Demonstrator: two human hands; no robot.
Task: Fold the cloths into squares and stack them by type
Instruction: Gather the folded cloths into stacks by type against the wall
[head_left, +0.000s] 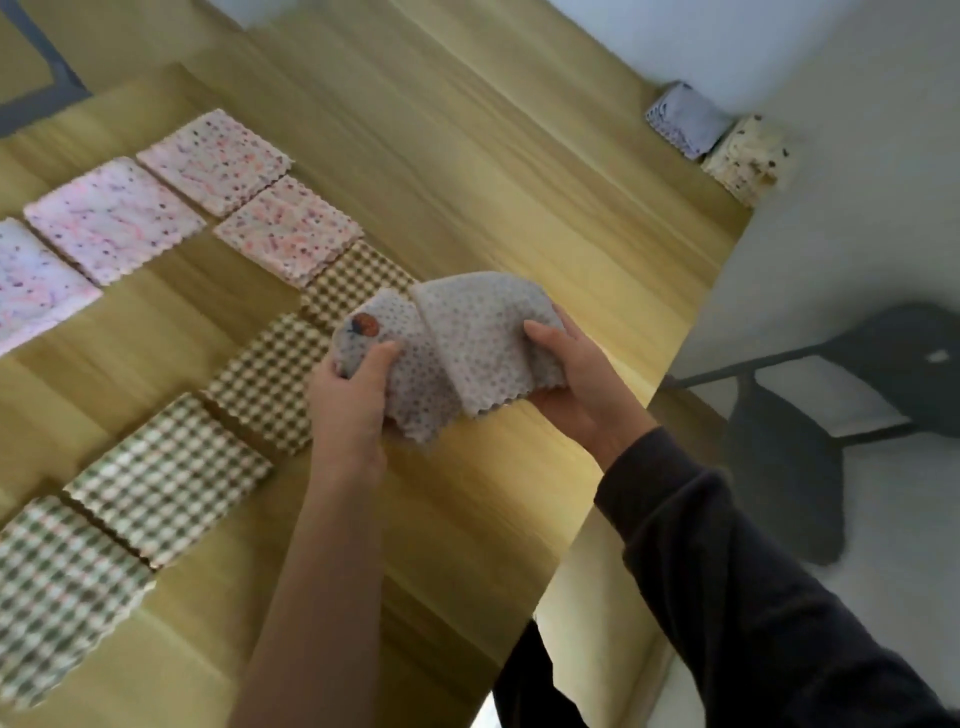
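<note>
I hold a grey dotted cloth (457, 343) with a small orange patch above the wooden table (467, 182). My left hand (350, 400) grips its left end, and my right hand (576, 374) grips its right end with the thumb on top. The cloth is bent in the middle, one half draped over the other. Left of it lie several brown and green checked cloths (171, 478) in a row, folded flat. Behind them lie several pink speckled folded cloths (114, 218). The cloth in my hands hides part of the nearest checked ones.
At the table's far right corner sit a folded lilac stack (685, 119) and a cream spotted stack (748, 156). The table's right edge runs diagonally beside my right arm. A dark chair (831, 405) stands on the pale floor to the right.
</note>
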